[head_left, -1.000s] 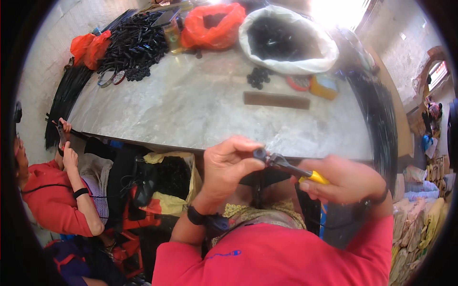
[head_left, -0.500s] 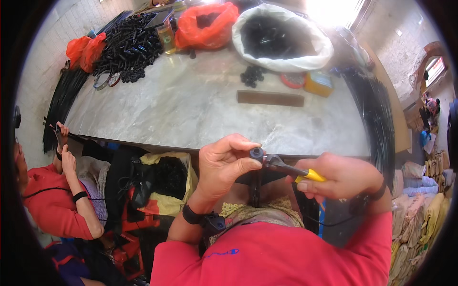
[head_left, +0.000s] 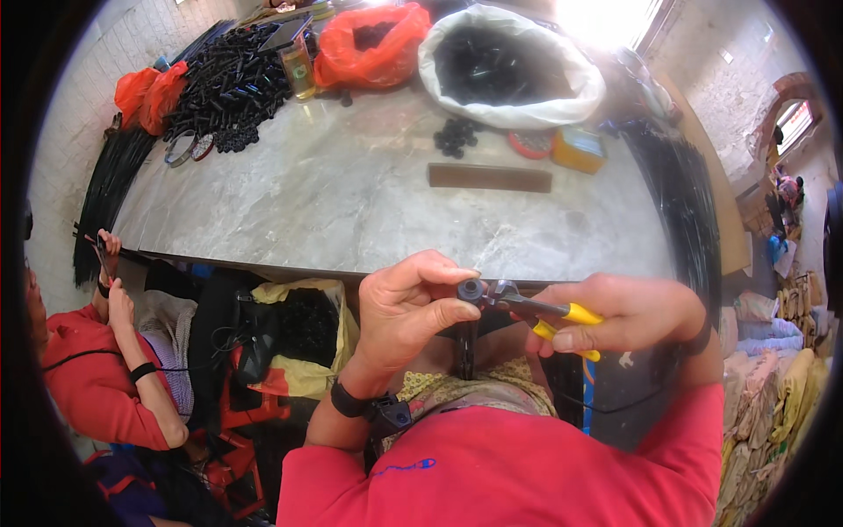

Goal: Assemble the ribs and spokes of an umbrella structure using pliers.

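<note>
**Round black part (head_left: 471, 289) and pliers (head_left: 537, 306) just short of the worktop (head_left: 290, 202)**

Nearest: left hand (head_left: 399, 307), fingers pinched on the one black part. Right hand (head_left: 637, 312), fingers curled round one pair of yellow-handled pliers, handles spread; some fingertips hidden. Can't tell whether the pliers' tips touch the part. Beyond the worktop's front edge: wide bare stretch, then one brown bar (head_left: 489, 178). Farther: one yellow box (head_left: 580, 151), one white bag (head_left: 527, 114), contents too dark to count. Two bundles of black rods (head_left: 105, 193), one along each side edge.
</note>
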